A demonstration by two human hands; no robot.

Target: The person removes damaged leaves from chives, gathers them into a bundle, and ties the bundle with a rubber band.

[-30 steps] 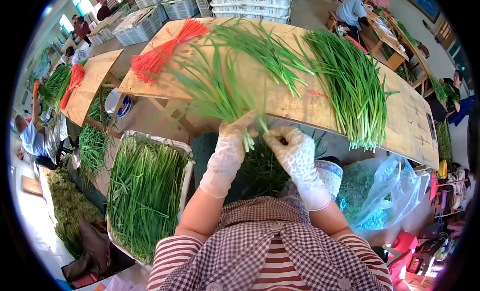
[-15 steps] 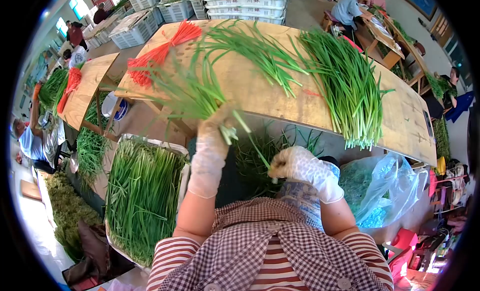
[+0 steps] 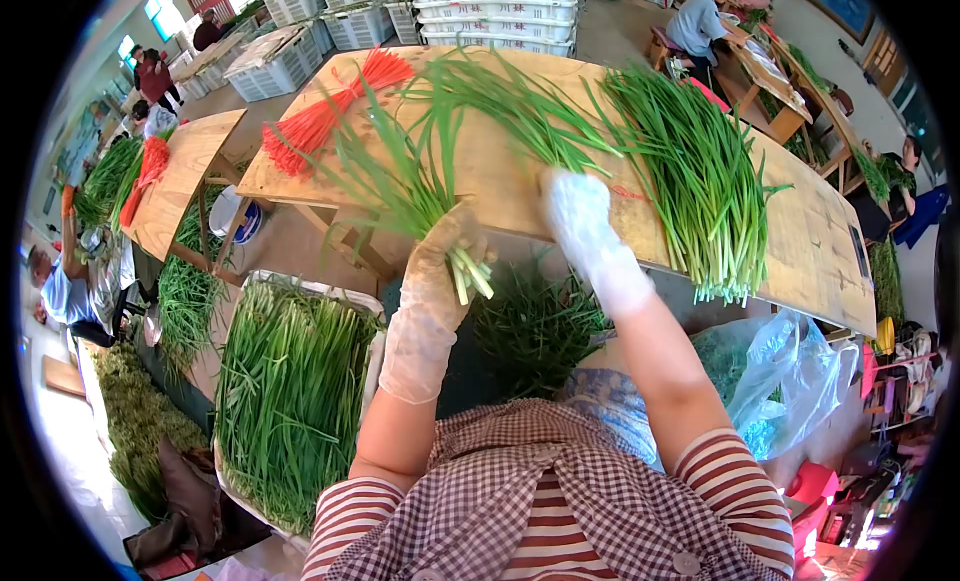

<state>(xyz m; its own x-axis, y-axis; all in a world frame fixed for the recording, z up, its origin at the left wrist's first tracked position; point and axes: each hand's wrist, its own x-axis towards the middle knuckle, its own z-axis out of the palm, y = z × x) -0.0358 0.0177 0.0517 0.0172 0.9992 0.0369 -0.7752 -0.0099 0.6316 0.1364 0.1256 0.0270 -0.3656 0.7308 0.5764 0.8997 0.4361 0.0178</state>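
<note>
My gloved left hand (image 3: 440,256) is closed round a small bunch of green stalks (image 3: 415,186), white ends toward me and leaves over the wooden table (image 3: 500,196). My gloved right hand (image 3: 582,216) is over the table's front edge, blurred, at the lower ends of a loose spread of green stalks (image 3: 525,106); its fingers are smeared by motion. Right of it lies a thick pile of green stalks (image 3: 690,171), cut ends at the front edge. A bundle of red ties (image 3: 335,116) rests at the table's left end.
A white crate (image 3: 375,356) of green stalks stands at the lower left. Loose greens (image 3: 535,326) lie below the table. At the right is a clear plastic bag (image 3: 790,371). White crates (image 3: 497,11) are stacked behind the table. Other people sit at tables to both sides.
My right hand has moved up and away, from near my lap to the loose stalks on the table; the stalk it held is no longer seen there. My left hand still holds its bunch.
</note>
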